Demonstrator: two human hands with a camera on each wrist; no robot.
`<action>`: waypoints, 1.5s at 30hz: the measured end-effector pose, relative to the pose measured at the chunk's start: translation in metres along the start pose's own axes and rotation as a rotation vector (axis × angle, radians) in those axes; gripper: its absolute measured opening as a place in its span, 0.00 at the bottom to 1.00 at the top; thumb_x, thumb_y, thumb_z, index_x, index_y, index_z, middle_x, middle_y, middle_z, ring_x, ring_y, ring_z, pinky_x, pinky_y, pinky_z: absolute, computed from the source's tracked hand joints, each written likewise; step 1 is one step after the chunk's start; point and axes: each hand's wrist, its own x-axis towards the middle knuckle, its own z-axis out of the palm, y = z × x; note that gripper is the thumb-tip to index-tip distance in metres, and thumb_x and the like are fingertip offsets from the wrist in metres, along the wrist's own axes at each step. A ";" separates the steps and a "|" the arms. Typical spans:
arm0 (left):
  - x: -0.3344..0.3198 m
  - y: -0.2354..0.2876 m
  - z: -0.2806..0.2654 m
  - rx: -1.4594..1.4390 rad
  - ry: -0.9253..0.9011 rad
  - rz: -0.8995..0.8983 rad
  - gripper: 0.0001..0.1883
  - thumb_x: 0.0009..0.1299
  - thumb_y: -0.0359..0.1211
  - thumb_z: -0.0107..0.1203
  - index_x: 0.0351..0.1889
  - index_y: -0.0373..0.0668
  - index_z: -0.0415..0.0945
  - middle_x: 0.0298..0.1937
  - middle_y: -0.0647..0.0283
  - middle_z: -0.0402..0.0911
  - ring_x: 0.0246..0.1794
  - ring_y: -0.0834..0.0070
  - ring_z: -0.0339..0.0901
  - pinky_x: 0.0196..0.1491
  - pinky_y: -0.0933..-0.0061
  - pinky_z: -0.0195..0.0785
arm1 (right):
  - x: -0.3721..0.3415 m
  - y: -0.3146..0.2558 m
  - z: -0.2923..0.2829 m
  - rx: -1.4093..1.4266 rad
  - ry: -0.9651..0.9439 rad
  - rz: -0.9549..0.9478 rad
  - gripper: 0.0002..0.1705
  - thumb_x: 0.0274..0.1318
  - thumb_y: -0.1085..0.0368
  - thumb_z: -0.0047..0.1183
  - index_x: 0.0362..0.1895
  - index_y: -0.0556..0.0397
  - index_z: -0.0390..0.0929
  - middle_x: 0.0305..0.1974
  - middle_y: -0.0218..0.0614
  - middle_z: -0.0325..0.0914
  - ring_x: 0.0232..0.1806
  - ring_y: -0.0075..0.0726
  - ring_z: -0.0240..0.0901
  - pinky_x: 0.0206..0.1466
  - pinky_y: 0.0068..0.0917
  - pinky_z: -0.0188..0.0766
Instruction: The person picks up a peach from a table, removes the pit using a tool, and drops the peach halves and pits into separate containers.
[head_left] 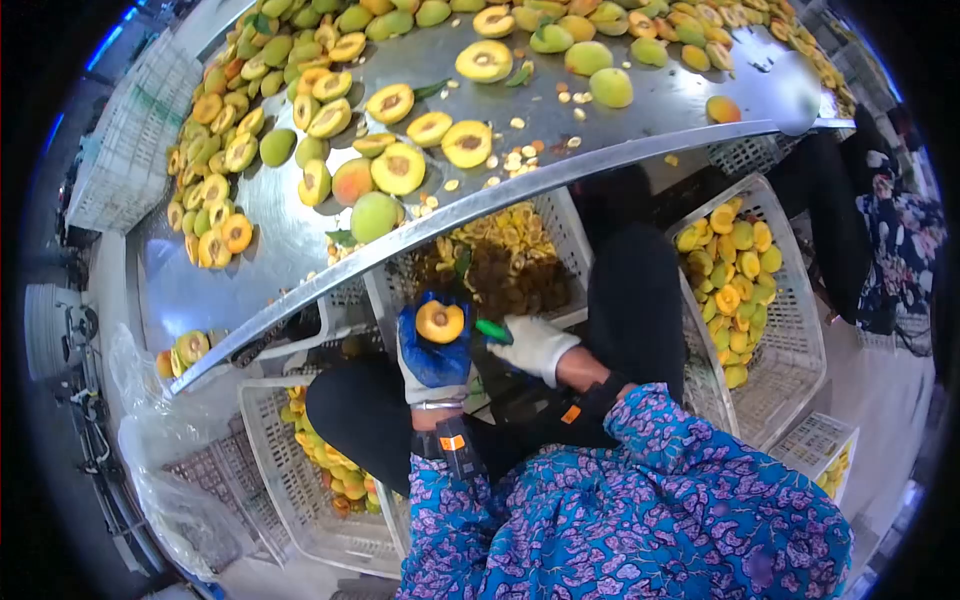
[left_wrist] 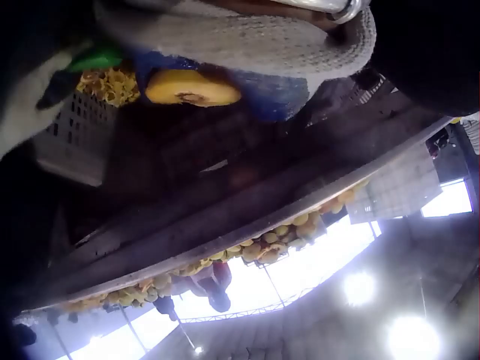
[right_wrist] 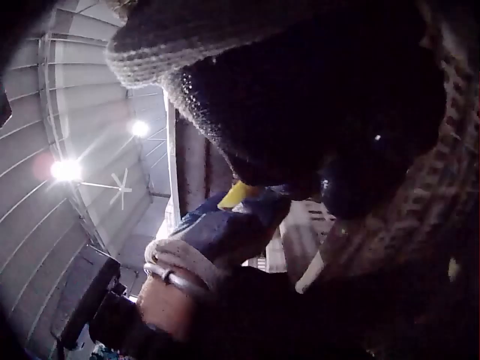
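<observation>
In the head view, my gloved left hand (head_left: 434, 350) holds a halved yellow fruit (head_left: 440, 322), cut face up, its fingers curled round it. The same half (left_wrist: 193, 90) shows in the left wrist view with a brown centre. Just to the right, my right hand (head_left: 532, 347) in a white glove grips a green-handled tool (head_left: 492, 331), which points toward the fruit without visibly touching it. The tool's working end cannot be made out. In the right wrist view, the dark glove (right_wrist: 300, 97) fills much of the picture and hides the tool.
A metal table (head_left: 560, 150) with whole and halved fruit and loose pits curves ahead. Below its edge stands a crate (head_left: 572, 235) with yellow pieces and brown matter. Crates of halves stand at right (head_left: 800, 330) and lower left (head_left: 262, 420). Another person's patterned sleeve (head_left: 900, 235) is at far right.
</observation>
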 end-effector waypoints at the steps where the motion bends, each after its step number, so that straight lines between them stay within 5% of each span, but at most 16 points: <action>1: 0.003 -0.001 -0.002 0.020 0.027 0.037 0.21 0.67 0.45 0.45 0.45 0.37 0.71 0.44 0.55 0.76 0.47 0.61 0.71 0.57 0.55 0.60 | 0.005 -0.001 -0.003 -0.014 0.040 -0.002 0.24 0.50 0.48 0.50 0.36 0.58 0.74 0.36 0.56 0.74 0.40 0.59 0.71 0.44 0.46 0.66; 5: 0.007 0.001 0.009 -0.036 -0.014 0.051 0.20 0.68 0.45 0.45 0.47 0.37 0.70 0.46 0.55 0.74 0.48 0.61 0.70 0.57 0.56 0.61 | 0.015 -0.003 -0.008 0.072 0.129 0.068 0.25 0.49 0.47 0.53 0.34 0.59 0.73 0.31 0.56 0.75 0.37 0.60 0.72 0.39 0.45 0.66; 9: 0.011 0.002 0.009 -0.025 -0.025 0.009 0.25 0.68 0.50 0.42 0.49 0.38 0.70 0.45 0.56 0.75 0.48 0.61 0.72 0.53 0.58 0.64 | 0.010 -0.001 -0.004 0.385 0.240 -0.063 0.20 0.50 0.51 0.53 0.34 0.56 0.70 0.30 0.53 0.74 0.35 0.59 0.72 0.38 0.45 0.66; 16: 0.024 -0.007 0.002 0.172 -0.001 -0.001 0.29 0.67 0.55 0.39 0.46 0.38 0.72 0.39 0.56 0.78 0.40 0.62 0.75 0.48 0.61 0.68 | -0.001 -0.013 -0.003 -0.043 0.068 -0.231 0.21 0.51 0.50 0.50 0.36 0.55 0.67 0.30 0.51 0.74 0.33 0.57 0.72 0.35 0.46 0.67; 33: 0.024 -0.009 -0.007 0.360 0.125 -0.047 0.28 0.69 0.55 0.37 0.40 0.39 0.74 0.29 0.59 0.79 0.27 0.68 0.77 0.32 0.70 0.73 | -0.001 -0.010 0.012 -0.079 0.007 -0.139 0.18 0.52 0.55 0.49 0.37 0.56 0.67 0.28 0.53 0.74 0.32 0.59 0.72 0.34 0.47 0.67; 36: 0.033 -0.007 -0.025 0.488 0.133 -0.035 0.25 0.70 0.52 0.38 0.40 0.39 0.73 0.29 0.60 0.78 0.28 0.68 0.77 0.31 0.70 0.73 | 0.000 -0.013 0.010 -0.109 -0.040 -0.094 0.16 0.51 0.57 0.49 0.36 0.58 0.69 0.30 0.55 0.75 0.34 0.59 0.73 0.37 0.47 0.67; 39: 0.042 -0.007 -0.030 0.737 0.347 0.008 0.21 0.71 0.48 0.40 0.41 0.39 0.73 0.27 0.60 0.77 0.27 0.67 0.77 0.30 0.70 0.72 | 0.003 -0.005 0.013 -0.015 -0.127 -0.103 0.16 0.52 0.57 0.49 0.36 0.58 0.71 0.30 0.54 0.75 0.35 0.59 0.72 0.36 0.46 0.66; 43: 0.043 -0.009 -0.023 1.013 0.248 0.064 0.17 0.71 0.44 0.42 0.42 0.40 0.73 0.32 0.57 0.78 0.29 0.67 0.78 0.30 0.69 0.74 | 0.006 -0.003 0.010 0.184 -0.216 -0.034 0.15 0.52 0.57 0.49 0.35 0.57 0.73 0.30 0.53 0.74 0.34 0.58 0.71 0.36 0.44 0.65; 45: 0.042 -0.009 -0.034 0.726 0.149 0.037 0.19 0.71 0.45 0.42 0.43 0.39 0.72 0.36 0.57 0.78 0.33 0.66 0.77 0.35 0.68 0.73 | 0.014 0.007 0.020 0.388 -0.264 0.002 0.16 0.54 0.56 0.50 0.36 0.57 0.74 0.27 0.43 0.76 0.30 0.41 0.71 0.34 0.35 0.65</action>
